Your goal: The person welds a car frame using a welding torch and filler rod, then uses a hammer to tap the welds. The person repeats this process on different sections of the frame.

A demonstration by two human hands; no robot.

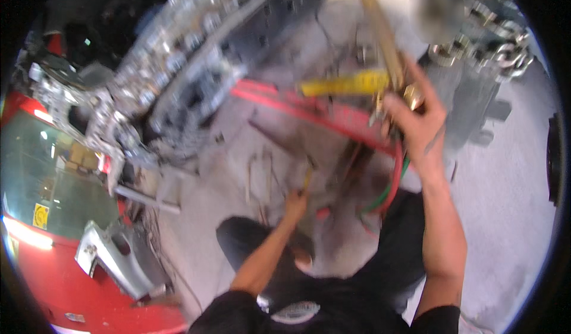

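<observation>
My right hand [421,120] is raised at the right, its fingers wrapped round the valve end of a brass gas torch [383,36]. The torch's long tube tilts up and away from me. A red hose [394,182] and a green hose [380,200] hang below that hand. Lower down, left of the middle, my left hand [295,205] is closed on a thin tool with a yellow handle [308,176]. Blur hides what kind of tool it is.
A red beam [309,111] crosses ahead, with a yellow bar [345,83] over it. Far left stands a stripped metal vehicle structure [172,54]. A red car [137,310] and a silver panel [128,262] are at the left. Metal clamps [511,57] hang at the right.
</observation>
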